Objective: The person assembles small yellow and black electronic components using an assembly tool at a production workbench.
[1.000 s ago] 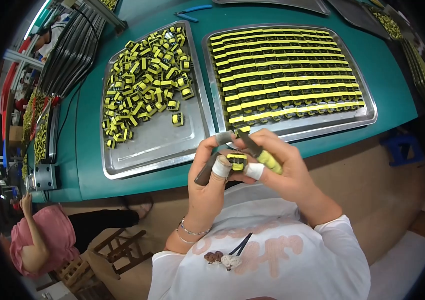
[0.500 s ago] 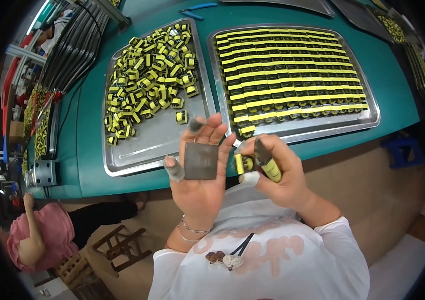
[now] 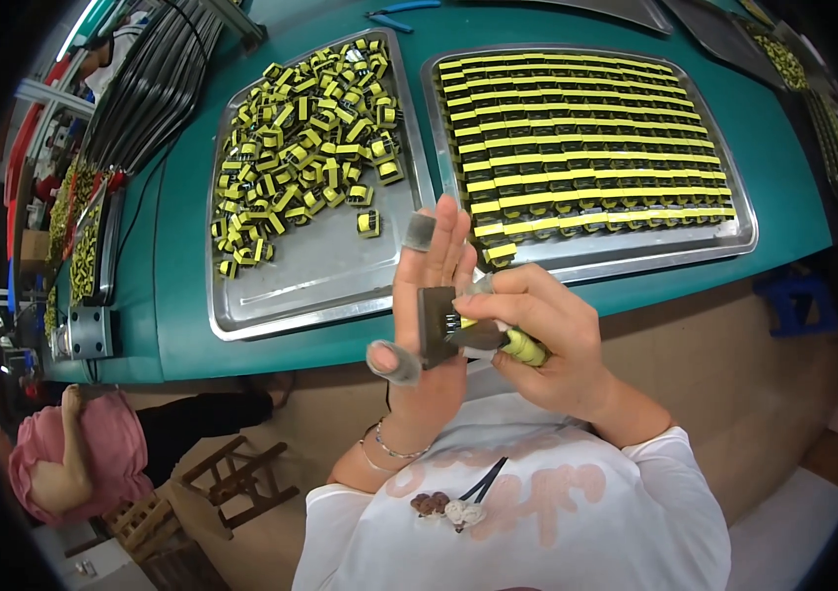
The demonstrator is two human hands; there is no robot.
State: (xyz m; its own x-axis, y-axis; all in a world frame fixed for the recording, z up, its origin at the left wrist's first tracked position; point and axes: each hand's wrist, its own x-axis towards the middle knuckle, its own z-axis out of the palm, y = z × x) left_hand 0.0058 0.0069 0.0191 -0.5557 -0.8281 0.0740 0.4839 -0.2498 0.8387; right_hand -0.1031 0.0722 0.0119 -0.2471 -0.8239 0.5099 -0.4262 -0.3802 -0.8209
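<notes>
My left hand [image 3: 429,379] is held palm up and tilted, fingers stretched out, grey covers on the thumb and one finger. A dark square plate [image 3: 433,330] rests on edge against its palm and is held there. In my right hand [image 3: 557,330], thumb and fingers pinch a small yellow-and-black transformer [image 3: 467,322], its metal pins turned to the plate. Whether the pins touch it, I cannot tell. The same hand also grips a tool with a dark, flat blade [image 3: 479,337] and a yellow-green wrapped handle [image 3: 525,348]. Pale covers wrap some right fingertips.
A metal tray [image 3: 291,320] at left holds a loose heap of transformers [image 3: 310,138]. Another tray [image 3: 749,222], at right, bears transformers in neat rows [image 3: 586,148]. Blue-handled pliers [image 3: 404,8] lie behind on the green table [image 3: 783,207]. A person in pink [image 3: 84,448] sits at left.
My left hand has turned and moved right, bringing the plate from facing up to on edge. My right hand has brought the transformer over to the plate.
</notes>
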